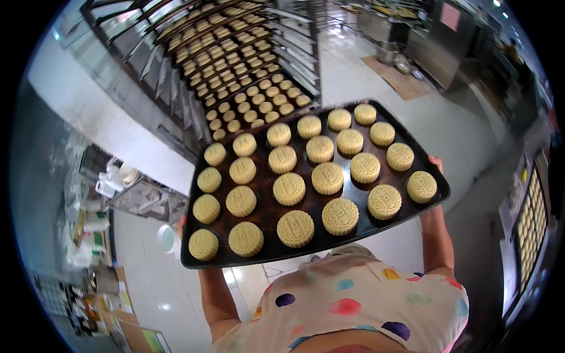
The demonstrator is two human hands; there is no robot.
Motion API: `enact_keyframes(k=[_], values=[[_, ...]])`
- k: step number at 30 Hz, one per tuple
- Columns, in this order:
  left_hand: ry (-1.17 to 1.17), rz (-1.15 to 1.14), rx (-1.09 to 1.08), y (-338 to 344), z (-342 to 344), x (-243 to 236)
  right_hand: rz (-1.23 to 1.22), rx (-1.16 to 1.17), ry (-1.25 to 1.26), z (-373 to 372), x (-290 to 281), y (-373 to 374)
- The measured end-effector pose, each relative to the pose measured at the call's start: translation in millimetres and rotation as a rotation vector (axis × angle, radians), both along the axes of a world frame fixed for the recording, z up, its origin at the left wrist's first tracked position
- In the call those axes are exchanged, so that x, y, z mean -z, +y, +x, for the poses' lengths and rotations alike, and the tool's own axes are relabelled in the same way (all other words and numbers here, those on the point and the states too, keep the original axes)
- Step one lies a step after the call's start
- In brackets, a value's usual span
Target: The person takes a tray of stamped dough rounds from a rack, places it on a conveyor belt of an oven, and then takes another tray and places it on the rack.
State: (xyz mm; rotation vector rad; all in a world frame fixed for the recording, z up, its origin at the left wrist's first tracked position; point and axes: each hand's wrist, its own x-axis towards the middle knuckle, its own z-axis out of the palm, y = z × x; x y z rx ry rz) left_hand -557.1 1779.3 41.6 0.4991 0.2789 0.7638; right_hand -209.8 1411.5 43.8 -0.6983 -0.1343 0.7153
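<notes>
A dark rectangular baking tray point(265, 206) is held out in front of me, tilted slightly with its right side higher in the picture. Rows of round, pale-yellow mooncakes point(340, 216) with pressed tops and fluted sides stand apart on it. My left hand point(181, 226) grips the tray's left edge, mostly hidden behind it. At the opposite edge, my right hand point(436, 163) is closed on the rim, with a few fingertips showing. Just beyond the tray's far side stands a metal rack point(313, 56), stacked with trays of similar mooncakes.
A white wall edge point(106, 112) lies left of the rack. Below it are a metal cart point(141, 200) and a white bucket point(169, 238). Another tray of mooncakes point(532, 223) sits far right. Beyond are a steel cabinet point(432, 50), a pot point(386, 53) and cardboard point(400, 82) on the floor.
</notes>
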Motion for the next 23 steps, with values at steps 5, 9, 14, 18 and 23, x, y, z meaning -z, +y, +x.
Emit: enact_keyframes(k=[5, 9, 14, 18, 23], values=[[0.087, -0.076, 0.192, -63, -7, 43, -0.013, 0.186, 0.088, -85, 22, -115], [0.125, -0.101, 0.35, -118, 12, 67, -0.004, 0.286, 0.177, -126, 24, -208], [0.23, -0.127, 0.498, -208, 72, 62, -0.052, 0.621, 0.241, -180, 27, -348], [0.111, 0.018, 0.803, -327, 118, 35, 0.036, 0.815, 0.199, -235, 14, -461], [0.136, 0.084, 1.036, -489, 191, 16, 0.12, 0.917, -0.029, -326, -41, -572]])
